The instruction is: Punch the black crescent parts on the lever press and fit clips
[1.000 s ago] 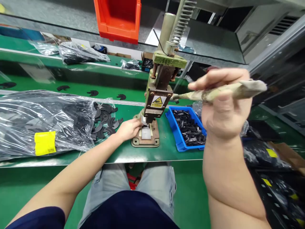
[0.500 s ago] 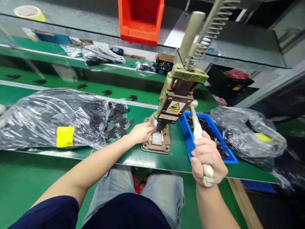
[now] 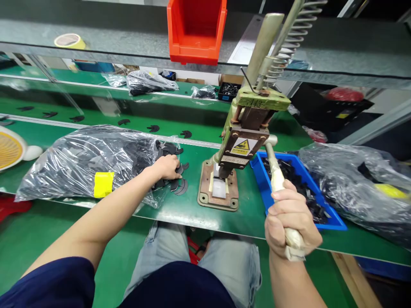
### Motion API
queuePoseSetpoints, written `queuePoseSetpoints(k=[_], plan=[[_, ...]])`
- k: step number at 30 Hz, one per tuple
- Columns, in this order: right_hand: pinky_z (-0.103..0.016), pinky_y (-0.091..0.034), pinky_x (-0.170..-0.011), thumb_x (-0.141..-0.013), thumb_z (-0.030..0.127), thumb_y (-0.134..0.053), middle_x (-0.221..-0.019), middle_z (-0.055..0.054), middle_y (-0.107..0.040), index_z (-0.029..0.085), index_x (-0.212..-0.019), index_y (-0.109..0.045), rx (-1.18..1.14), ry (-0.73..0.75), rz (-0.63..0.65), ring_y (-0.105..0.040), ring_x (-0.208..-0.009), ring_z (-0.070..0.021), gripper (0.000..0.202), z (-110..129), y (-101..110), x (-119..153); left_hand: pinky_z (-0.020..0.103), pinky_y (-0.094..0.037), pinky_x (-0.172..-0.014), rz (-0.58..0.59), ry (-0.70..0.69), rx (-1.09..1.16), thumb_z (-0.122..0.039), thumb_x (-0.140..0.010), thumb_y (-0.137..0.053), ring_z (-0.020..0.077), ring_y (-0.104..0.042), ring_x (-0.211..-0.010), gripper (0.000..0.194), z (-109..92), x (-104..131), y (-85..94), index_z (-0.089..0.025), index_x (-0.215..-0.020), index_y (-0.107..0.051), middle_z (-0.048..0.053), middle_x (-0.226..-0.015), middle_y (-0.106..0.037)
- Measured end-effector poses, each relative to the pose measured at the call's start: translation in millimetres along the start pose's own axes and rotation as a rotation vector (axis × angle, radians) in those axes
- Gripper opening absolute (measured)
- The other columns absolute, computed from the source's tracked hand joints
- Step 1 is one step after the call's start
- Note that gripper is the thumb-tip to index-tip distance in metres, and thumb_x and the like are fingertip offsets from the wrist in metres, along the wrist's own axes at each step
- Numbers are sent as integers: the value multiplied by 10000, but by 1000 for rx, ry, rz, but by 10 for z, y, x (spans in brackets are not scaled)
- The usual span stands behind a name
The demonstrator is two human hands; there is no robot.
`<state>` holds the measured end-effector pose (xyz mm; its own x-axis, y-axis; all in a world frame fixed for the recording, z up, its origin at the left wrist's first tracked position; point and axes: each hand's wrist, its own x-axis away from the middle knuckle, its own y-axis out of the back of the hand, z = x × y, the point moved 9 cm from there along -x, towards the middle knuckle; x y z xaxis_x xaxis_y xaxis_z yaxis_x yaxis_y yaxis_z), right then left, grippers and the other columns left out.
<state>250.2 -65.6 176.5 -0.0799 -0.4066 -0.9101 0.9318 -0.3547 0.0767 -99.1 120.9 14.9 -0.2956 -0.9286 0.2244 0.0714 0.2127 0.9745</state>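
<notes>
My left hand [image 3: 167,167] is at the loose black curved pieces [image 3: 181,187] spilling from the mouth of a clear plastic bag [image 3: 73,158]. Its fingers are bent and pinched around one of these pieces, partly hidden by the hand. My right hand [image 3: 290,216] is wrapped around the tape-covered lever handle [image 3: 276,171] of a green hand press [image 3: 261,100]. Under the ram of the press, a whitish block [image 3: 218,189] sits on the brown base plate [image 3: 204,194], with no hand near it.
Right of the press stands a blue bin [image 3: 261,192] of black parts, beside another plastic bag [image 3: 356,184]. Curved pieces [image 3: 153,128] lie spaced along the green strip behind. Overhead, a shelf holds an orange bin [image 3: 194,55] and a tape roll [image 3: 69,41]. A white-and-yellow round object [image 3: 11,147] is far left.
My left hand has left the press base and moved left to the pile of curved pieces. My right hand stays on the lever. The whole view has shifted slightly.
</notes>
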Motion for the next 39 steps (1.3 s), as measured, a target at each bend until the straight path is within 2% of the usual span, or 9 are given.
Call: queuePoseSetpoints(k=[6, 11, 13, 18, 25, 30, 34, 37, 39], plan=[[-671, -534, -1064, -774, 200, -704, -684, 30, -627, 256, -661, -591, -2, 6, 2, -671, -803, -221, 170, 14, 9, -12, 441, -500, -1028, -45, -4, 27, -519, -826, -745, 353, -603, -1241, 491, -108, -42, -79, -192, -1192, -731, 156, -1301, -644], [-665, -523, -1075, -774, 198, -708, -692, 18, -635, 246, -666, -591, -17, 3, 10, -673, -818, -226, 167, 15, -2, -16, 416, -504, -988, -110, -42, 53, -416, -858, -721, 320, -626, -1176, 315, -185, 45, 11, -217, -1102, -741, 122, -1216, -672], [-670, -524, -1069, -780, 213, -719, -684, 20, -630, 242, -662, -580, -17, 17, 1, -672, -816, -226, 185, 20, 1, -15, 427, -495, -975, -138, -98, 37, -459, -895, -683, 315, -625, -1133, 273, -315, 179, 39, -222, -1013, -747, 114, -1138, -678], [-691, -525, -1070, -791, 249, -719, -679, 26, -630, 254, -661, -575, 1, 0, -3, -674, -815, -230, 194, -3, -4, -6, 489, -466, -966, -130, -137, -15, -658, -810, -733, 370, -585, -1124, 501, -579, 516, -52, -179, -952, -762, 162, -1120, -656], [-672, -537, -1074, -797, 258, -714, -673, 25, -617, 258, -651, -567, 14, 4, -9, -677, -814, -227, 207, 14, -4, -6, 451, -480, -940, -103, -153, 115, -544, -789, -804, 338, -602, -1102, 391, -720, 597, -195, -194, -945, -724, 132, -1111, -656], [-656, -525, -1081, -800, 222, -713, -690, 25, -628, 241, -646, -580, -17, 15, -26, -673, -829, -208, 204, 16, 1, -4, 417, -482, -873, -204, -228, 191, -361, -902, -684, 293, -626, -976, 176, -901, 627, -155, -205, -839, -636, 95, -952, -667], [-666, -511, -1079, -774, 193, -721, -701, 34, -638, 225, -651, -585, -36, 28, -14, -675, -840, -206, 186, 3, -1, 6, 334, -479, -776, -246, -196, 500, -263, -919, -603, 224, -640, -849, 227, -868, 593, -66, -222, -722, -497, 35, -780, -626], [-652, -517, -1075, -762, 168, -716, -701, 43, -636, 224, -662, -586, -39, 39, -2, -675, -844, -199, 173, 6, -2, 7, 263, -437, -651, -207, -135, 837, -309, -915, -612, 172, -626, -750, 322, -803, 519, -44, -226, -677, -412, -15, -699, -578], [-650, -514, -1078, -754, 151, -711, -704, 43, -635, 224, -668, -590, -41, 41, -3, -675, -846, -199, 165, 11, 1, 5, 239, -393, -594, -194, -132, 957, -349, -872, -686, 139, -572, -667, 337, -818, 475, -16, -220, -685, -437, -40, -672, -544]])
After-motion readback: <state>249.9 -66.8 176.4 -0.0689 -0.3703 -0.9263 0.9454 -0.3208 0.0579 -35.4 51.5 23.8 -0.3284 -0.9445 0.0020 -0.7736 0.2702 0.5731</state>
